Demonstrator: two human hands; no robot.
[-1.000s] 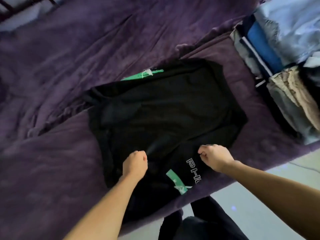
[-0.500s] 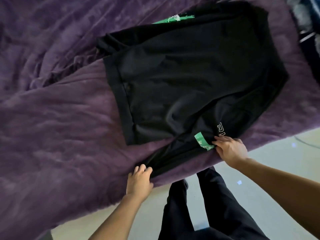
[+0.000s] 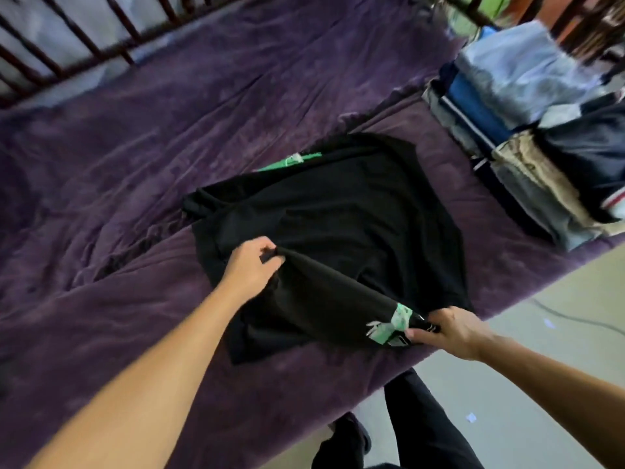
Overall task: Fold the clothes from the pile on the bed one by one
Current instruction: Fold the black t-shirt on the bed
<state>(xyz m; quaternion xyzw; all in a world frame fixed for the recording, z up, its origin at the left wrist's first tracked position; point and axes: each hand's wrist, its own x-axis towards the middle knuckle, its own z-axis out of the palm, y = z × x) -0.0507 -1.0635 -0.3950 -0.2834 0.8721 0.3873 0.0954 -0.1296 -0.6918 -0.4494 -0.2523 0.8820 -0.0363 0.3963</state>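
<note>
A black garment (image 3: 341, 225) with green patches lies spread on the purple blanket near the bed's front edge. Its near part is folded up over the body. My left hand (image 3: 252, 265) pinches the far end of that folded flap, lifted a little above the cloth. My right hand (image 3: 446, 328) pinches the other end by a green patch, close to the bed's edge. A green strip shows at the garment's far side.
Stacks of clothes (image 3: 521, 106) in blue, grey, beige and dark cloth sit at the right end of the bed. The purple blanket (image 3: 135, 147) stretches left and back to a dark railed headboard (image 3: 67, 45). The pale floor (image 3: 541, 384) and my dark-trousered legs are below.
My left hand rose from the bed's front edge, carrying the garment's lower end up over its body. My right hand kept its hold by the green patch. The view tilted up.
</note>
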